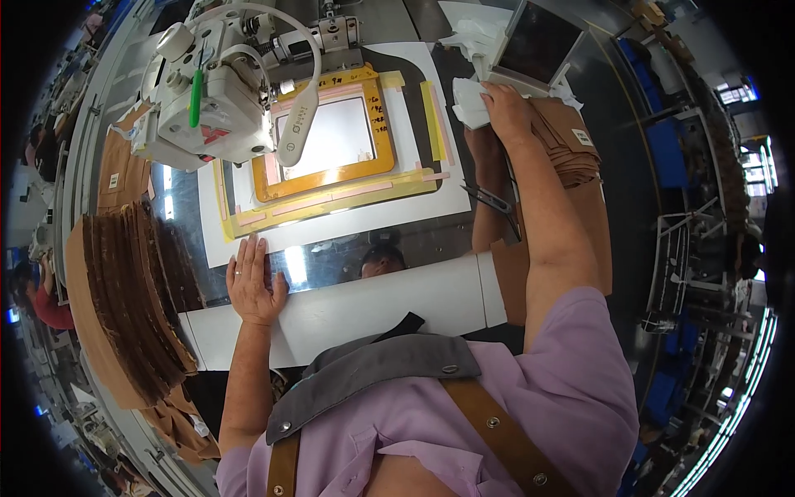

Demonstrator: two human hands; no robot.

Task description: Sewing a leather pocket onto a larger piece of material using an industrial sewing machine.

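Note:
My left hand lies flat with fingers stretched out, its fingertips at the near edge of a large white sheet on the shiny machine table. Up at the right, my right hand has its fingers bent over a small stack of thin white sheets; the thumb is hidden. A yellow-orange frame with a white opening sits on the large sheet, which is edged with yellow and pink tape. Over the frame's left side stands a white sewing machine head.
A tall stack of brown fabric pieces stands at the left. More brown pieces lie under and beside my right forearm. Dark thread snips rest right of the frame. A dark screen stands behind my right hand.

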